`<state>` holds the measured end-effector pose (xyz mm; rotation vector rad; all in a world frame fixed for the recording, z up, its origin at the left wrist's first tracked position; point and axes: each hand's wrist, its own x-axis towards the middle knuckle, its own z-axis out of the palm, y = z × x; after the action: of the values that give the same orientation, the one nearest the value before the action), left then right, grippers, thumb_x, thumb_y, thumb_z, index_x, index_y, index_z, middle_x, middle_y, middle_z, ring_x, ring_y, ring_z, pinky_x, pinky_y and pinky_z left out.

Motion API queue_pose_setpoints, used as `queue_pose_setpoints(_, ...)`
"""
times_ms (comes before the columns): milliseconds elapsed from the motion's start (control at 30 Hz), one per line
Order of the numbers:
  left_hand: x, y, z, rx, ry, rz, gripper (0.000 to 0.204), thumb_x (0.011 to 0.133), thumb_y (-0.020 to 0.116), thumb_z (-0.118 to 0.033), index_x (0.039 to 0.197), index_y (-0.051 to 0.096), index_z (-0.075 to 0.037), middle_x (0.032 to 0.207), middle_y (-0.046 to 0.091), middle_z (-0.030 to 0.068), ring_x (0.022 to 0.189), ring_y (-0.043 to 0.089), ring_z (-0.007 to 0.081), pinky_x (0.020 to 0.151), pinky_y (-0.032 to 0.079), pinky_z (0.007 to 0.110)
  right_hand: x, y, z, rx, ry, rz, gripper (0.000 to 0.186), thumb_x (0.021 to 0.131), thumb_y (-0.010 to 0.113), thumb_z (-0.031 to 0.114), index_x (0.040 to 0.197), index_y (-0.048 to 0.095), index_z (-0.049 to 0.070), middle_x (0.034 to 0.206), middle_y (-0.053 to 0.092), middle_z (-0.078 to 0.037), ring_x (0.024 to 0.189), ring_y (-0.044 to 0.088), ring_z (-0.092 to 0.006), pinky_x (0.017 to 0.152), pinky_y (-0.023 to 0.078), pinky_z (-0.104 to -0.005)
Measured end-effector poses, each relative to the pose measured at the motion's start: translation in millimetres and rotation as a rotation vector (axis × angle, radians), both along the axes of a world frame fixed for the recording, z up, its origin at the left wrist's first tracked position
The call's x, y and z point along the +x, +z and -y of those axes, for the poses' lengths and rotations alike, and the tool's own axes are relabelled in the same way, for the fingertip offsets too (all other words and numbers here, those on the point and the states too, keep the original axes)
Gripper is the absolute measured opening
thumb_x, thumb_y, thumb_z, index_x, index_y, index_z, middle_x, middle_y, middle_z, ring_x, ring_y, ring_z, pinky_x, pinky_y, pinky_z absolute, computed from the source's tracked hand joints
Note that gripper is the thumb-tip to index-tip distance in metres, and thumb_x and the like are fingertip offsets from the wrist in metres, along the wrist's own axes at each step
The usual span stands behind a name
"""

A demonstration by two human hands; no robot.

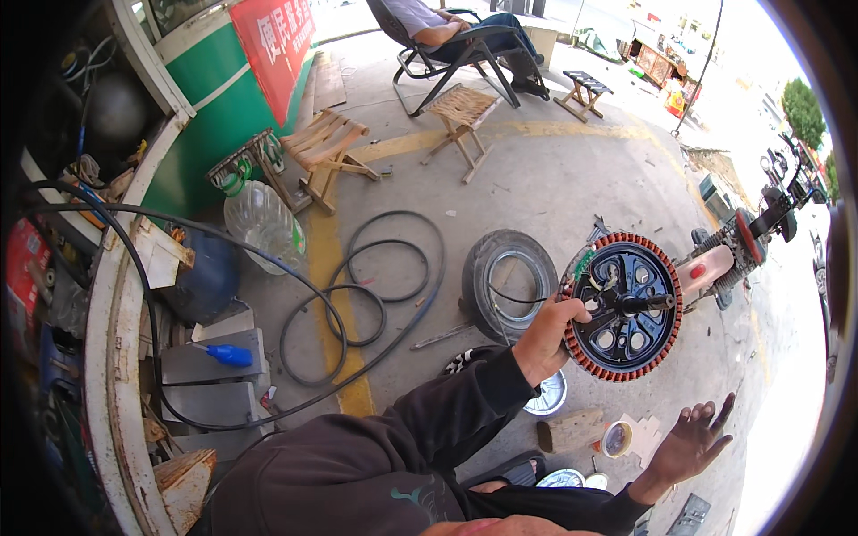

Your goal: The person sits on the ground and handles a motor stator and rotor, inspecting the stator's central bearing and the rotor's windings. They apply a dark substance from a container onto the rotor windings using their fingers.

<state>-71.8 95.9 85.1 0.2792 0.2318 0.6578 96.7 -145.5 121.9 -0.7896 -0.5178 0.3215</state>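
My left hand [545, 338] grips the left rim of a hub motor stator [636, 284], thumb on its face. The stator is a black disc ringed with copper windings, with a shaft standing out of its middle and a green circuit board near its upper left edge. A black cable runs from it toward a tyre on a metal rim [476, 299], which lies on the ground just left. Lower right, my right hand [688, 448] is open, its fingers spread and darkened, holding nothing. Between my hands and feet lie a wood block [570, 432] and a cup of dark stuff [617, 439].
A black hose [435, 268] lies coiled at the left, near a large clear plastic bottle [259, 219] and a blue bottle [230, 355]. Folding stools [326, 143] stand beyond. A person [438, 25] sits in a reclining chair; a two-wheeled vehicle [715, 266] is at the right.
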Motion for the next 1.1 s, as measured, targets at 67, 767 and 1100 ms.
queue_pose_setpoints(67,-2,-5,2,-0.060,-0.014,0.036,0.037,0.077,0.054,0.000,0.113,0.062,0.004,0.103,0.071,0.0125,0.088,0.070,0.0222,0.084,0.059,0.036,4,-6,-2,-0.011,-0.013,0.026,0.067,0.106,0.041,0.045,0.155,0.027,0.002,0.102,0.048,-0.006,0.089,0.045,-0.0151,0.080,0.040,-0.0289)
queue_pose_setpoints(767,-57,-26,-52,0.136,-0.052,0.231,0.053,0.082,0.054,-0.005,0.134,0.054,0.004,0.131,0.061,0.0222,0.120,0.061,0.0366,0.109,0.047,0.052,127,-192,124,-1.259,-0.254,-0.301,0.054,0.090,0.060,0.017,0.144,0.051,0.010,0.092,0.065,-0.004,0.071,0.057,-0.0127,0.063,0.048,-0.0305)
queue_pose_setpoints(1100,-88,-40,-94,0.024,-0.225,0.115,0.045,0.085,0.058,-0.007,0.128,0.057,0.006,0.131,0.062,0.0214,0.121,0.060,0.0316,0.113,0.037,0.051,98,-358,181,-2.016,-0.413,0.502,0.060,0.080,0.057,0.007,0.138,0.058,0.022,0.145,0.045,-0.025,0.131,0.044,-0.0462,0.104,0.042,-0.0544)
